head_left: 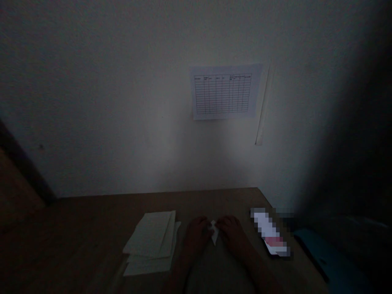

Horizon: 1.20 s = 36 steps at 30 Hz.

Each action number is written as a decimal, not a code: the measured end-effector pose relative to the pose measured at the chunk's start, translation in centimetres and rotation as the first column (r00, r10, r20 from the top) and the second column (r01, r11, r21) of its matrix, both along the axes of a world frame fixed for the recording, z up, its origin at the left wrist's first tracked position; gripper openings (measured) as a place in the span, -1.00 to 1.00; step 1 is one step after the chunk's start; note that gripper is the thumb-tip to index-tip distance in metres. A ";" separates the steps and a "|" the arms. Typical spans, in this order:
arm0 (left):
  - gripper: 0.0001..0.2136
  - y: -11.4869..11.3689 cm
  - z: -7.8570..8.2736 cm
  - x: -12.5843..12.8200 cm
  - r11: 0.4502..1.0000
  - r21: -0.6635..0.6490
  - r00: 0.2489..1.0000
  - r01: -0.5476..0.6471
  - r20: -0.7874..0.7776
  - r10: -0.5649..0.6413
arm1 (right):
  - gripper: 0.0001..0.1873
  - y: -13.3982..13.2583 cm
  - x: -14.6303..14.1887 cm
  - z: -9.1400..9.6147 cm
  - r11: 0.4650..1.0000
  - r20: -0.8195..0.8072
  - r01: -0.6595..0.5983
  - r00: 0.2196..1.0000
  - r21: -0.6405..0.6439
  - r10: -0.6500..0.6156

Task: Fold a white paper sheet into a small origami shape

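Note:
In dim light, my left hand (197,234) and my right hand (232,233) meet over the wooden table (92,220), near its far edge. Between them is a small piece of folded white paper (214,232), pinched by the fingers of both hands. Its pointed lower end sticks down below my fingers. To the left of my left hand lies a loose stack of pale paper sheets (149,243), apart from the hand. The fingers hide most of the folded piece.
A blurred flat object, likely a phone (269,232), lies right of my right hand. A blue folder or board (327,257) sits lower right in shadow. A printed grid sheet (225,92) is fixed to the wall behind the table.

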<state>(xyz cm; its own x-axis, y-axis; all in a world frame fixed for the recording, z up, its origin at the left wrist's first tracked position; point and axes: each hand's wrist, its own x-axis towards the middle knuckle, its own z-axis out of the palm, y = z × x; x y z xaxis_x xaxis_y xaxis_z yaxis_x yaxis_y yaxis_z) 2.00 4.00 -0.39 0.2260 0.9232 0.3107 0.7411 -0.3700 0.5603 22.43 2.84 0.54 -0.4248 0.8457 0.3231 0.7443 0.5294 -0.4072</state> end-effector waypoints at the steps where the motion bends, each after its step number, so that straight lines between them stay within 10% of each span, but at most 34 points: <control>1: -0.74 0.0 0.1 0.0 1.000 -0.014 1.000 0.006 -0.010 -0.006 | -0.61 0.0 0.0 0.0 1.000 -0.002 0.002 1.000 -0.002 -0.002; 36: -0.71 0.0 0.3 -0.2 0.998 -0.055 0.999 -0.021 0.044 0.023 | -0.63 0.0 0.4 -0.2 0.999 0.003 -0.019 1.000 -0.028 0.019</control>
